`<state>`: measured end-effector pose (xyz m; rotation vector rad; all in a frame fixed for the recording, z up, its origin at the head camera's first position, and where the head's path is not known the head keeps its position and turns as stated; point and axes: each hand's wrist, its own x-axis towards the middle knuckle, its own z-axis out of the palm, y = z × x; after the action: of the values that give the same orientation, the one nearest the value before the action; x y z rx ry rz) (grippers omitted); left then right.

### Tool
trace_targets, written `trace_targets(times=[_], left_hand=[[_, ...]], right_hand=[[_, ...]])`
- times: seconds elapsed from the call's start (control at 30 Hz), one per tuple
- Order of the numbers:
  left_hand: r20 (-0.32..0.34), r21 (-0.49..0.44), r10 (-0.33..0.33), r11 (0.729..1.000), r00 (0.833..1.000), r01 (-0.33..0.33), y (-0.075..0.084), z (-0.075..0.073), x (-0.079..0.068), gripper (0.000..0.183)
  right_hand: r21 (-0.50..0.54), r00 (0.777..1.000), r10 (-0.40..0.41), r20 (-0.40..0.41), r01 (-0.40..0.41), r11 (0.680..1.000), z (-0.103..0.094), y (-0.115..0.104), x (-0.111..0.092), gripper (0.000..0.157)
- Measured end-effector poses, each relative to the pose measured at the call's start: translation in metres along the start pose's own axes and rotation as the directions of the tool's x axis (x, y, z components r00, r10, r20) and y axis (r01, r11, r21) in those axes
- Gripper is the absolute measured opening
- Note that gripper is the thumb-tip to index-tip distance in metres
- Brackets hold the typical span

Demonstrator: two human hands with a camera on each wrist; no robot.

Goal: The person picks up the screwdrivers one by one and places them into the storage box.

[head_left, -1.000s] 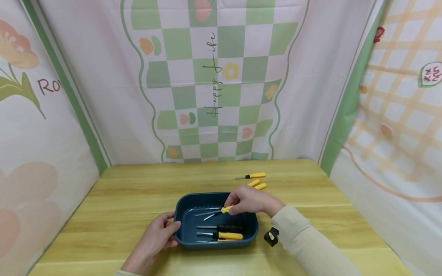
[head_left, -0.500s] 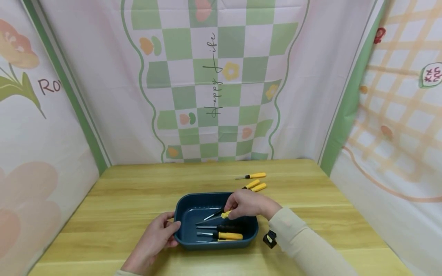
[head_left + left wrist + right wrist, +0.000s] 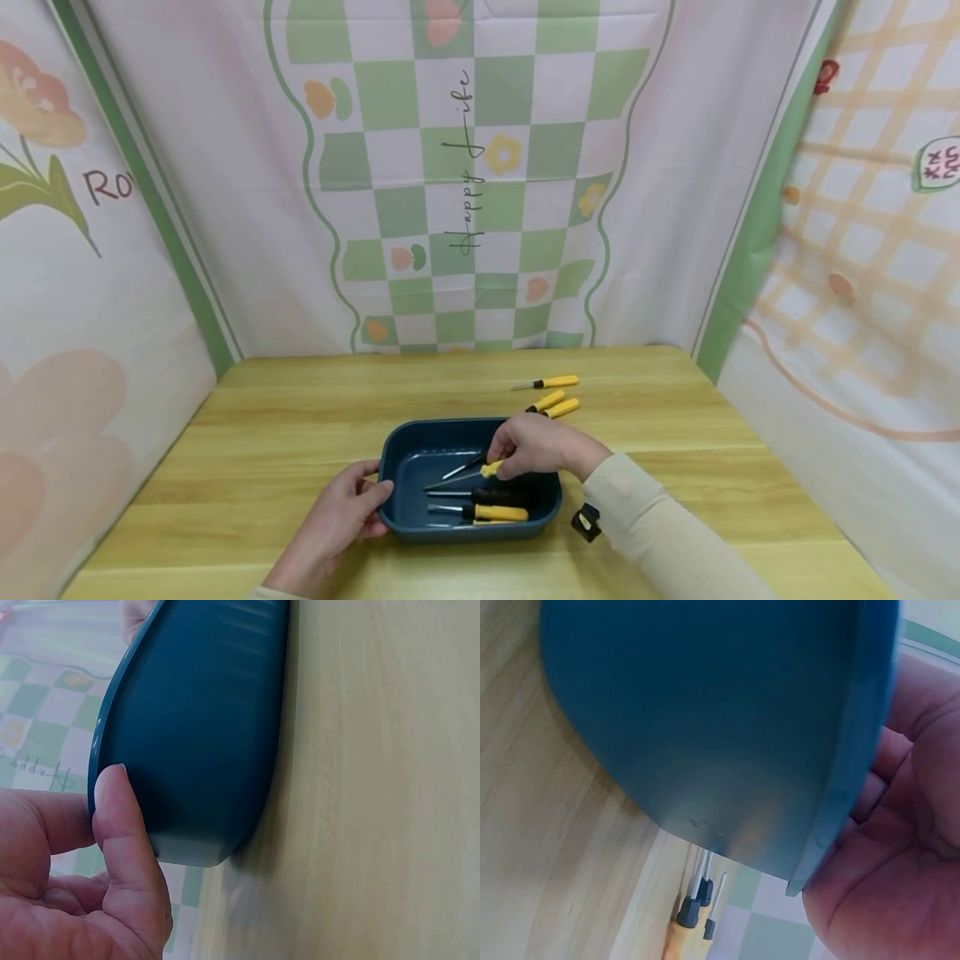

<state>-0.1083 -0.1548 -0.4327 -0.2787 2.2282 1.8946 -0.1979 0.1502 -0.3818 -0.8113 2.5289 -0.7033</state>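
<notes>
A dark blue rectangular tub [image 3: 442, 423] stands on the wooden table. My left hand [image 3: 347, 510] grips its left end, thumb over the rim, as the left wrist view also shows. Inside the tub, my right hand [image 3: 542, 443] pinches a screwdriver by its yellow handle [image 3: 491, 469], its thin shaft pointing left. A dark-collared screwdriver [image 3: 468, 464] lies just behind it, partly hidden by the fingers. Nearer the front are a black-handled screwdriver [image 3: 504, 496], a thicker yellow one [image 3: 501, 512] and a partly hidden yellow one. In the right wrist view the tub's wall [image 3: 705, 735] hides my right fingertips.
Behind the tub's right side, three yellow-handled screwdrivers lie on the table: one farther back [image 3: 558, 382] and a pair [image 3: 562, 407] close to the tub's far rim. Patterned cloth [image 3: 480, 208] hangs behind the table and at both sides.
My right hand has shifted slightly right and toward me, and the held screwdriver's shaft has swung frontward past the dark-collared one. My left hand has stayed on the tub.
</notes>
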Motion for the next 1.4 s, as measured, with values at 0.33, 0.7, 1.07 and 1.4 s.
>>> trace_targets(times=[0.33, 0.7, 1.07, 1.4], left_hand=[[0.001, -0.008, 0.011, 1.0, 1.0, -0.011, -0.0001, 0.0004, -0.0001, 0.048], [0.006, -0.001, -0.006, 1.0, 1.0, 0.006, 0.0011, 0.0, 0.0001, 0.049], [-0.003, -0.005, -0.005, 1.0, 1.0, 0.005, 0.0, 0.0014, 0.0008, 0.048], [-0.011, -0.017, 0.012, 1.0, 1.0, -0.012, 0.0015, 0.003, -0.0019, 0.046]], right_hand=[[-0.012, 1.0, -0.011, -0.007, 0.011, 1.0, 0.0005, 0.0009, 0.0007, 0.016], [-0.007, 1.0, -0.021, -0.017, 0.021, 1.0, 0.0017, 0.0015, -0.0002, 0.018], [-0.001, 0.999, -0.037, -0.029, 0.037, 0.999, 0.0037, 0.0001, -0.0003, 0.018], [0.023, 0.997, -0.062, -0.034, 0.063, 0.998, 0.0033, 0.0027, -0.0001, 0.019]])
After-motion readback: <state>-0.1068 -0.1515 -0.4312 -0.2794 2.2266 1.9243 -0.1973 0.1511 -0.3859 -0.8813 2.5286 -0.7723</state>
